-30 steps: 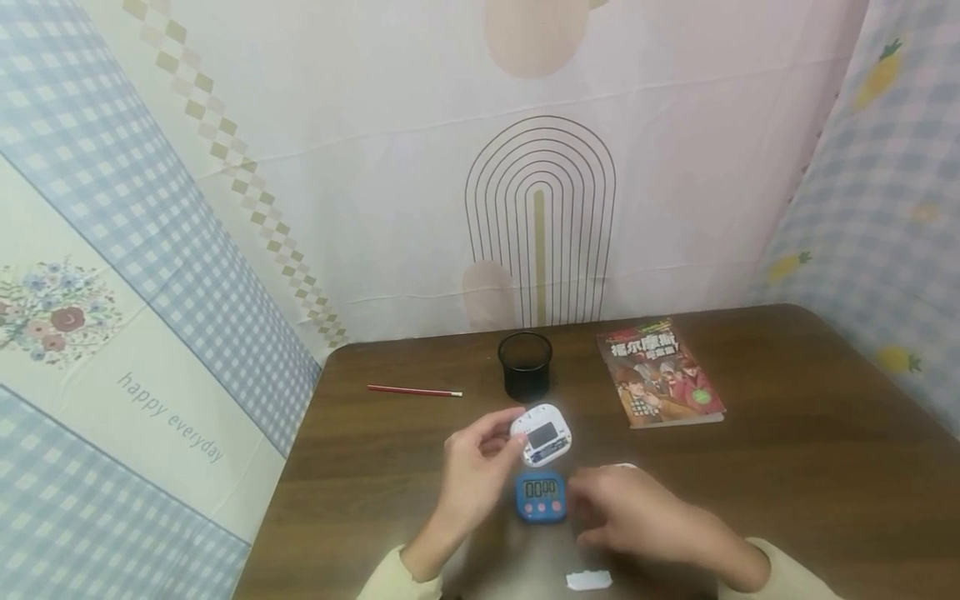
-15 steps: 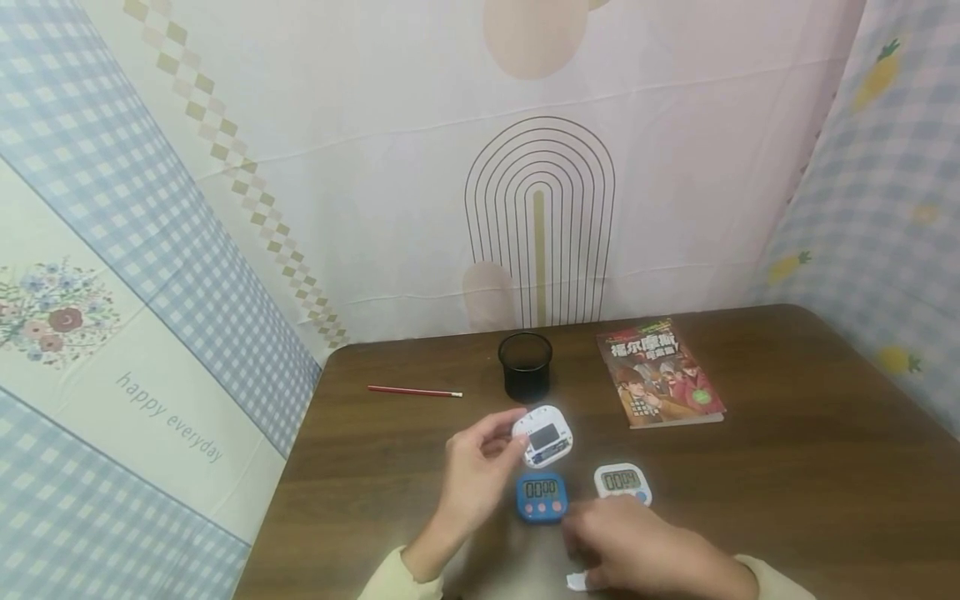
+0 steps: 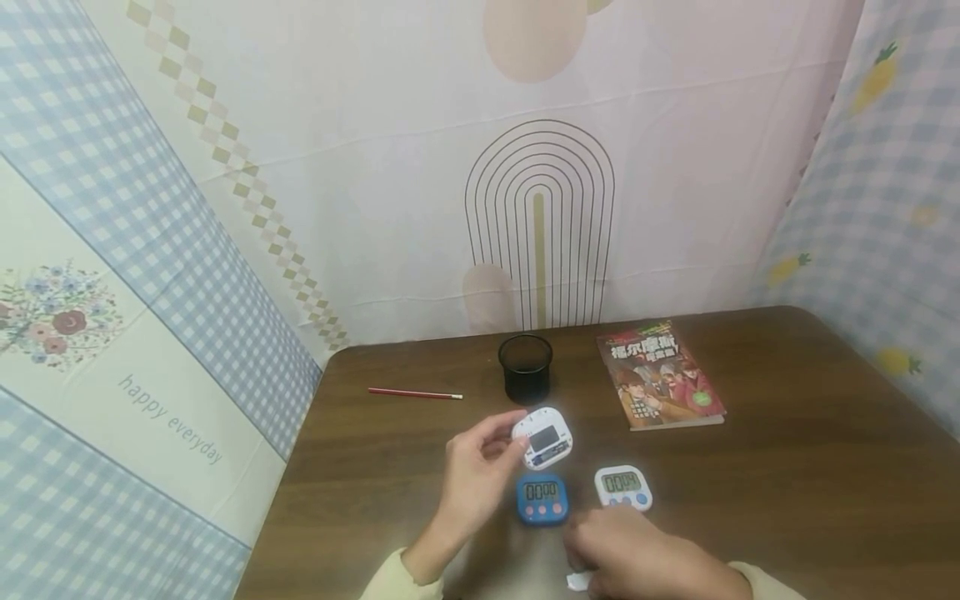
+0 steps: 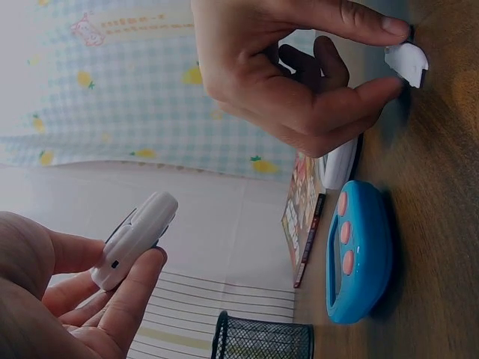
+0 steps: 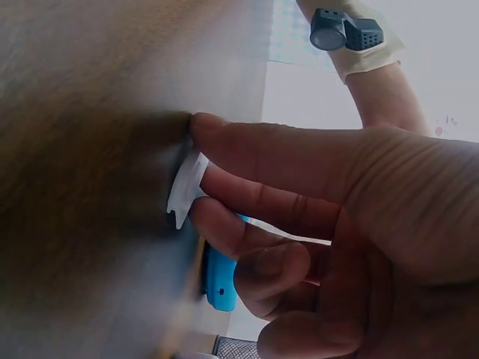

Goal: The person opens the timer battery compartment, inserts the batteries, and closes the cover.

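Note:
My left hand [image 3: 480,471] holds up a white digital timer [image 3: 557,427] between thumb and fingers. Its back faces me, and an uncovered battery slot runs along the lower part. Down at the tabletop, my right hand [image 3: 633,546] has thumb and fingertips around a small white plastic battery cover [image 5: 187,187], pinching it by its edges. Only one end of the cover shows in the head view. A blue timer [image 3: 542,500] with pink buttons stands between the hands. Just beyond my right hand is a second white timer [image 3: 624,483] with blue buttons, its lower edge partly hidden.
Behind the timers stands a black mesh pen cup [image 3: 527,371]. To its left lies a red pencil [image 3: 415,393], and to its right a comic-style book [image 3: 662,375]. A fabric-covered wall rises at the back edge of the brown table [image 3: 795,433].
My right hand has come down from beside the blue timer to the battery cover near the front, uncovering the second white timer. My left hand stays nearly still with its timer.

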A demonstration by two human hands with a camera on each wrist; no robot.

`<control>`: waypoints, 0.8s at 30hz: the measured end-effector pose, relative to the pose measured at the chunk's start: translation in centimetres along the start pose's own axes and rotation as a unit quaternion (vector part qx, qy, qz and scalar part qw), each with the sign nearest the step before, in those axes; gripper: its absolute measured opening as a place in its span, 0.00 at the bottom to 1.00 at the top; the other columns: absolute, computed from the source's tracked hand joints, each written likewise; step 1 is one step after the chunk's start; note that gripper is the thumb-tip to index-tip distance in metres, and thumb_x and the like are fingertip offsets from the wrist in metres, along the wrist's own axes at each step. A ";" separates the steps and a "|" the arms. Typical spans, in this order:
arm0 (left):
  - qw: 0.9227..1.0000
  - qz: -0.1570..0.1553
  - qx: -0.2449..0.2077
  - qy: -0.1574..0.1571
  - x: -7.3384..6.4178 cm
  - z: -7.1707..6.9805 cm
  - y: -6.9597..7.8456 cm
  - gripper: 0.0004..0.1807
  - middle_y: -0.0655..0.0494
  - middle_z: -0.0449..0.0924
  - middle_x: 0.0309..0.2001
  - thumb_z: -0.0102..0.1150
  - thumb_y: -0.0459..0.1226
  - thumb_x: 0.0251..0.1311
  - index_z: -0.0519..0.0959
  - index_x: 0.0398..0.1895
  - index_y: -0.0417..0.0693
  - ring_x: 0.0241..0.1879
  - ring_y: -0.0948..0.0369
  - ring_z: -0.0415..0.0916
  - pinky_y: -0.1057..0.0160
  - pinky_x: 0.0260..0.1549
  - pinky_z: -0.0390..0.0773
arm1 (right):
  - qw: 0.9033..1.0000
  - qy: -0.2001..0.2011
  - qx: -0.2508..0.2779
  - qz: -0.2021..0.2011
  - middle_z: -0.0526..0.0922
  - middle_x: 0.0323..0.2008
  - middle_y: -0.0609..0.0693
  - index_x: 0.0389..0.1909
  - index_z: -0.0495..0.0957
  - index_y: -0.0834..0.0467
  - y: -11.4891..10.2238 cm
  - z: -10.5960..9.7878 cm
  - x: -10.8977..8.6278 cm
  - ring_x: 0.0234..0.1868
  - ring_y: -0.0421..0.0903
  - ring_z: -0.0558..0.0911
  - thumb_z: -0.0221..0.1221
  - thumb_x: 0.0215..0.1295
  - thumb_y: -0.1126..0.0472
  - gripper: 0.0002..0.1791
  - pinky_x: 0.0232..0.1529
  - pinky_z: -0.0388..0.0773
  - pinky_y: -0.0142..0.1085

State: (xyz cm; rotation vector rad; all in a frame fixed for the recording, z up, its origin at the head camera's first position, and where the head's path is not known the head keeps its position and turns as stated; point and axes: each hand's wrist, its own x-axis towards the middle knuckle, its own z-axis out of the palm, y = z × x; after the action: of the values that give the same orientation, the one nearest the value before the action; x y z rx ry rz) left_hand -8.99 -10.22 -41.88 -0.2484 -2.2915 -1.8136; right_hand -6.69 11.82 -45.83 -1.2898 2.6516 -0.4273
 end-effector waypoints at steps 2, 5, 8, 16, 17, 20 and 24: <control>1.000 0.000 0.000 0.000 0.0 0.0 0.0 0.16 0.46 0.91 0.48 0.70 0.26 0.63 0.88 0.54 0.43 0.43 0.56 0.90 0.68 0.45 0.88 | 1.000 -0.002 0.001 0.000 0.70 0.21 0.31 0.21 0.76 0.42 0.0 0.1 0.0 0.21 0.31 0.66 0.76 0.36 0.62 0.18 0.22 0.64 0.27; 1.000 0.001 -0.001 -0.002 0.0 0.0 -0.1 0.16 0.46 0.91 0.48 0.70 0.27 0.63 0.88 0.54 0.43 0.43 0.56 0.90 0.68 0.46 0.87 | 1.000 -0.004 0.006 0.002 0.70 0.21 0.31 0.20 0.76 0.42 0.0 0.1 -0.1 0.21 0.31 0.66 0.76 0.36 0.63 0.18 0.22 0.64 0.27; 1.000 0.003 -0.002 -0.003 0.0 0.1 -0.1 0.15 0.46 0.91 0.48 0.70 0.27 0.64 0.88 0.54 0.43 0.44 0.56 0.90 0.68 0.46 0.87 | 1.000 -0.009 0.012 0.004 0.70 0.21 0.31 0.21 0.76 0.42 0.1 0.2 -0.1 0.21 0.31 0.66 0.75 0.37 0.64 0.18 0.22 0.65 0.27; 1.000 0.004 -0.004 -0.003 -0.1 0.0 0.0 0.16 0.45 0.91 0.48 0.70 0.27 0.64 0.87 0.54 0.41 0.44 0.55 0.90 0.68 0.46 0.87 | 0.999 -0.016 0.029 0.011 0.70 0.20 0.30 0.23 0.76 0.42 0.1 0.2 -0.1 0.20 0.31 0.66 0.74 0.37 0.66 0.19 0.22 0.65 0.27; 1.000 0.005 -0.004 -0.004 -0.1 0.0 0.0 0.16 0.45 0.91 0.48 0.70 0.27 0.64 0.87 0.54 0.41 0.44 0.55 0.90 0.68 0.46 0.87 | 0.999 -0.020 0.034 0.013 0.70 0.20 0.30 0.23 0.76 0.41 0.1 0.1 -0.1 0.20 0.31 0.66 0.74 0.37 0.66 0.20 0.22 0.66 0.27; 1.000 0.006 -0.004 -0.004 -0.2 0.0 0.0 0.16 0.45 0.91 0.48 0.70 0.26 0.63 0.87 0.55 0.40 0.43 0.55 0.90 0.67 0.46 0.88 | 0.999 -0.024 0.042 0.013 0.69 0.19 0.29 0.23 0.76 0.41 0.0 0.1 -0.1 0.20 0.30 0.66 0.75 0.38 0.66 0.20 0.21 0.66 0.27; 1.000 0.010 -0.005 -0.003 -0.1 -0.1 0.1 0.16 0.45 0.91 0.48 0.70 0.26 0.63 0.87 0.54 0.41 0.43 0.55 0.90 0.67 0.45 0.88 | 0.999 -0.022 0.044 0.010 0.69 0.19 0.29 0.22 0.75 0.41 0.1 -0.1 0.0 0.21 0.30 0.67 0.75 0.38 0.66 0.20 0.22 0.66 0.27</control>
State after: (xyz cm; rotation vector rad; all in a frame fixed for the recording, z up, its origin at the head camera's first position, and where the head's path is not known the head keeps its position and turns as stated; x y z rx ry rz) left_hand -8.83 -10.25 -41.80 -0.2786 -2.2770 -1.8168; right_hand -6.75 11.90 -45.77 -1.2318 2.5772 -0.5002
